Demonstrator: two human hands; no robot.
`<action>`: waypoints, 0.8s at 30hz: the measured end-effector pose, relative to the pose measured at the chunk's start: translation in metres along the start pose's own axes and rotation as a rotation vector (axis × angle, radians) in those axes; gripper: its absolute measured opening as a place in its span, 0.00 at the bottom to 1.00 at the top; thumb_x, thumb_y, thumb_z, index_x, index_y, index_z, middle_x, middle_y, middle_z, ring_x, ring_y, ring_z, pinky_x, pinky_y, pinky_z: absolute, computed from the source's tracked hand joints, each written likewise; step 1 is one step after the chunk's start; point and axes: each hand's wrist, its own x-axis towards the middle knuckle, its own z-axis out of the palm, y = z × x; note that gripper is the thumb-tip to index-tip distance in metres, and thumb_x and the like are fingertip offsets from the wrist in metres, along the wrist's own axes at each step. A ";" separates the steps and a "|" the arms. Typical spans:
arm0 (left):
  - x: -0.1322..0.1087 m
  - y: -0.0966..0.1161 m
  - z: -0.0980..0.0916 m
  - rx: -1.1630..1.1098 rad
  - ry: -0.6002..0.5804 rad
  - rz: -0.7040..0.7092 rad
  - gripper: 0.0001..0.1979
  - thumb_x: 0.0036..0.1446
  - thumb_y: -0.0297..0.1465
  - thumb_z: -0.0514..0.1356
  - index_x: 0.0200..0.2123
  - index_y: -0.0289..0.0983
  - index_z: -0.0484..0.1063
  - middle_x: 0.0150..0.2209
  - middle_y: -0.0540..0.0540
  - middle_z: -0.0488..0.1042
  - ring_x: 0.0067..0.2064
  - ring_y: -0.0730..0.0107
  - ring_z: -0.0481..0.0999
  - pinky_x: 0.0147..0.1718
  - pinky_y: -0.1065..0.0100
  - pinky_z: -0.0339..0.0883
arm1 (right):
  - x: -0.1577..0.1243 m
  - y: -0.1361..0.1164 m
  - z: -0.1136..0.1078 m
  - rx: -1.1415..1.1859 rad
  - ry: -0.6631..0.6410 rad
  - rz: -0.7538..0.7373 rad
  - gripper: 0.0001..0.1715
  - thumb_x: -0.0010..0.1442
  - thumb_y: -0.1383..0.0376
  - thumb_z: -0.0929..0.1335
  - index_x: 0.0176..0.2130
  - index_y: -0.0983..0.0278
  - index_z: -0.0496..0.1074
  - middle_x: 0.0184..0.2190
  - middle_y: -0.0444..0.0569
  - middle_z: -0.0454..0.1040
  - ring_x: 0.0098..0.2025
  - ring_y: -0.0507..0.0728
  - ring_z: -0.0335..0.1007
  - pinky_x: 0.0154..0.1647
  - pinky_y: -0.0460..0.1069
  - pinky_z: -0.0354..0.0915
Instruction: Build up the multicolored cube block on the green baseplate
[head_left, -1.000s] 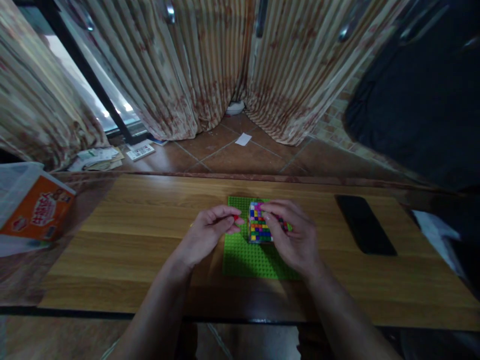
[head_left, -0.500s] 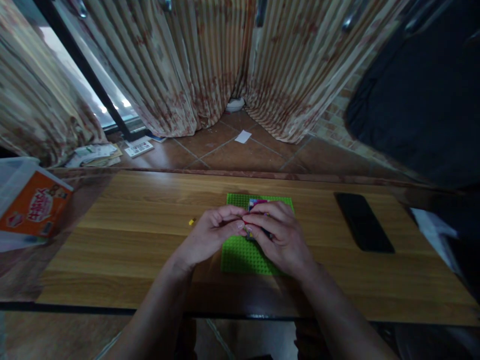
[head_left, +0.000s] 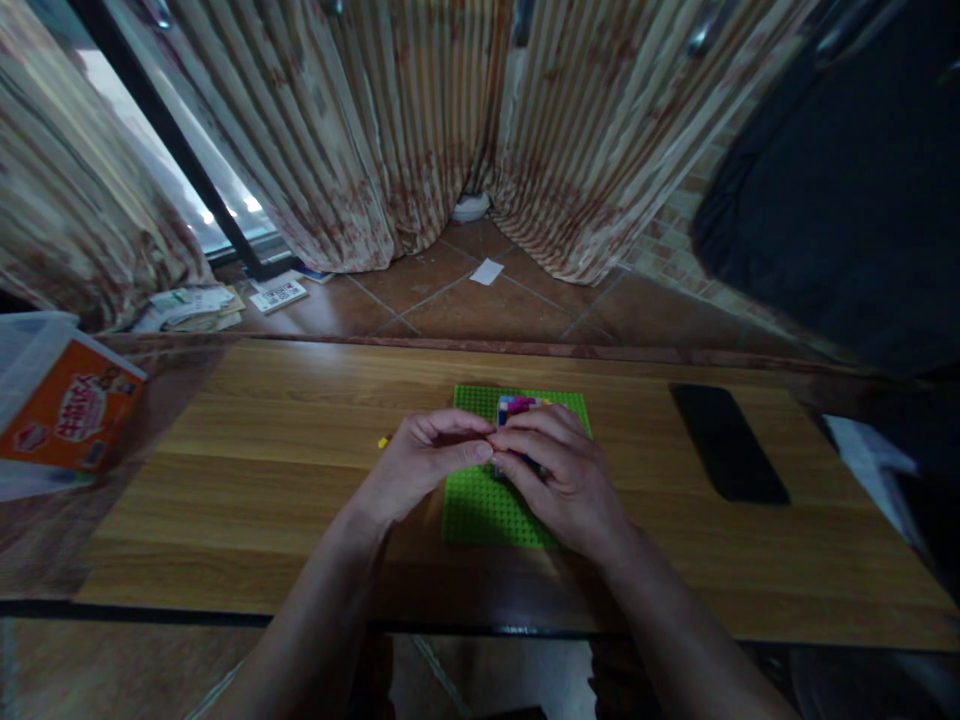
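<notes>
Bricks [head_left: 519,405] of many colours form one small block, standing on one green baseplate [head_left: 480,505] in the middle of the desk [head_left: 247,480]; only the block's top edge shows, just beyond the fingertips, and the single bricks cannot be counted. One loose yellow piece [head_left: 383,441] lies on the desk just left of the left hand [head_left: 424,465].

Two hands are in view, both the person's own. The left hand's grip is pressed together, thumb against forefinger, over the left edge of the baseplate; whether anything sits in the pinch cannot be told. Its fingertips meet those of the right hand [head_left: 559,480] at the near left corner of the block. The right hand lies curled over the block and covers most of it, fingers closed on its front and side.

At the far left of the desk, well apart from the hands, stands one orange box [head_left: 64,415] against a clear tub [head_left: 22,345]. To the right of the right hand, well apart, lies one black phone [head_left: 727,443], face up. At the desk's far right edge rests one white thing [head_left: 870,460], too dim to name.

Beyond the desk hang striped curtains [head_left: 420,130], with papers [head_left: 195,308] on the tiled floor [head_left: 480,310].
</notes>
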 end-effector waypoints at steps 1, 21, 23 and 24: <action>0.000 0.000 0.000 -0.004 0.001 -0.005 0.10 0.47 0.29 0.73 0.35 0.37 0.81 0.33 0.50 0.81 0.35 0.75 0.77 0.42 0.71 0.71 | 0.000 0.000 0.000 -0.002 -0.004 -0.005 0.05 0.64 0.65 0.69 0.41 0.59 0.77 0.38 0.47 0.78 0.45 0.58 0.71 0.50 0.57 0.65; 0.002 0.009 -0.005 0.159 0.205 -0.060 0.17 0.46 0.40 0.72 0.37 0.36 0.80 0.29 0.47 0.80 0.32 0.70 0.77 0.36 0.68 0.71 | -0.007 0.057 -0.022 0.254 0.281 0.606 0.08 0.53 0.58 0.74 0.33 0.59 0.80 0.36 0.48 0.79 0.41 0.58 0.74 0.45 0.56 0.68; 0.002 0.009 -0.006 0.175 0.254 -0.058 0.17 0.46 0.39 0.72 0.37 0.36 0.80 0.30 0.47 0.80 0.32 0.70 0.77 0.36 0.69 0.71 | -0.008 0.060 -0.019 0.281 0.261 0.646 0.09 0.52 0.57 0.74 0.33 0.59 0.81 0.37 0.48 0.79 0.41 0.58 0.74 0.44 0.55 0.67; 0.002 0.010 -0.007 0.182 0.273 -0.058 0.17 0.47 0.39 0.71 0.37 0.35 0.80 0.30 0.46 0.80 0.32 0.70 0.77 0.36 0.69 0.70 | -0.008 0.061 -0.017 0.290 0.253 0.660 0.09 0.52 0.57 0.74 0.33 0.59 0.81 0.38 0.48 0.79 0.41 0.58 0.74 0.44 0.55 0.67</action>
